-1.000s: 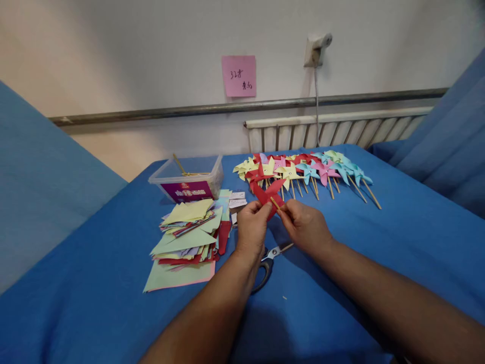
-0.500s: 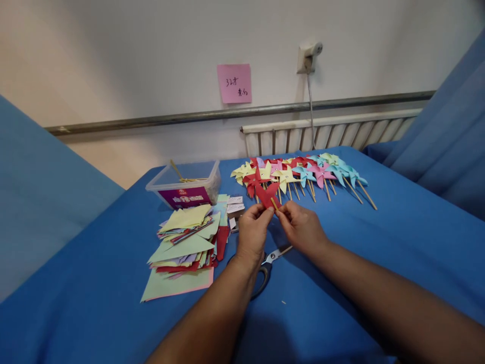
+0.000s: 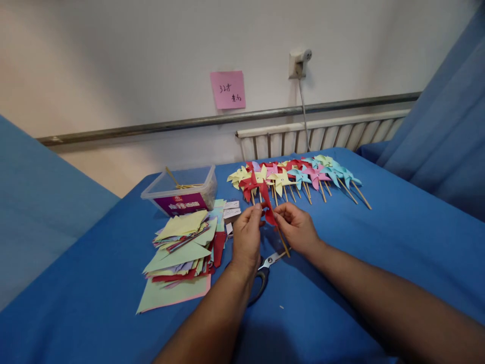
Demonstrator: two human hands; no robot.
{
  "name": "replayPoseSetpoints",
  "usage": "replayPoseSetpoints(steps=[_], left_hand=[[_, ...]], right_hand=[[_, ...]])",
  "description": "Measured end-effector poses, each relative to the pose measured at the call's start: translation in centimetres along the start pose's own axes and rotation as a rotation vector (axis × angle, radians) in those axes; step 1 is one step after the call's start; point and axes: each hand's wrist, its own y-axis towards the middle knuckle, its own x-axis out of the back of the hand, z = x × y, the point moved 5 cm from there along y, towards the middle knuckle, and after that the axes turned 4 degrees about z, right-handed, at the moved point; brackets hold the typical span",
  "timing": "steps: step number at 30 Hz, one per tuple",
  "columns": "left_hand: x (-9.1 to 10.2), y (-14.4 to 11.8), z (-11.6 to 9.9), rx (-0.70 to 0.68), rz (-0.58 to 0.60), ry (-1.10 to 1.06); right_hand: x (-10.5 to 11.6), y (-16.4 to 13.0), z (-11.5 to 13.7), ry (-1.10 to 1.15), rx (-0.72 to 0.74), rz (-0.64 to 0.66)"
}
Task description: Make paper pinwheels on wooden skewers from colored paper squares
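Between my two hands is a red paper pinwheel point(image 3: 269, 214), seen nearly edge-on, with its thin wooden stick point(image 3: 282, 241) slanting down to the right. My left hand point(image 3: 248, 227) is closed, thumb and fingers pinching the pinwheel's left side. On the other side my right hand point(image 3: 297, 226) pinches the red paper near the stick's top. Below them a pair of scissors point(image 3: 261, 278) with dark handles lies on the blue cloth, blades pointing right and partly opened; my left wrist covers some of it.
Finished pinwheels point(image 3: 303, 174) in several colours lie in a row at the back. Left of my hands is a stack of coloured paper point(image 3: 182, 253). Behind it stands a clear plastic box point(image 3: 182, 189) holding sticks. Small boxes point(image 3: 232, 210) lie beside the stack.
The red pinwheel has been turned from facing me to nearly edge-on, and its stick now points down over the scissors. My view has shifted slightly.
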Motion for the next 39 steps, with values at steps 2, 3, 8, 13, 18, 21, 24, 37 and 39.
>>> replayPoseSetpoints(steps=[2, 3, 8, 13, 18, 21, 24, 37, 39], left_hand=[[0.2, 0.1, -0.3, -0.011, -0.047, 0.03], [0.3, 0.2, -0.4, -0.018, -0.068, 0.04], [0.4, 0.6, -0.3, -0.006, -0.115, -0.05], [-0.4, 0.5, 0.2, 0.108, -0.005, -0.217], [-0.9, 0.0, -0.3, 0.135, 0.078, -0.238], [-0.8, -0.1, -0.5, 0.12, 0.072, -0.234], [-0.8, -0.1, -0.4, 0.136, 0.074, -0.24], [-0.4, 0.0, -0.4, 0.151, 0.014, -0.197], [-0.5, 0.1, -0.3, 0.169, 0.041, -0.232]], right_hand=[[-0.3, -0.1, 0.3, 0.069, -0.021, 0.026], [-0.4, -0.2, 0.4, 0.092, -0.028, 0.039], [-0.8, -0.4, 0.9, 0.242, -0.078, 0.083], [-1.1, 0.0, 0.5, 0.372, -0.123, 0.123], [-1.4, 0.1, 0.1, 0.375, -0.168, 0.135], [-1.4, 0.1, 0.4, 0.383, -0.169, 0.131], [-1.5, 0.0, 0.7, 0.372, -0.166, 0.136], [-1.9, -0.3, 0.6, 0.353, -0.123, 0.168], [-1.8, -0.2, 0.2, 0.342, -0.137, 0.204]])
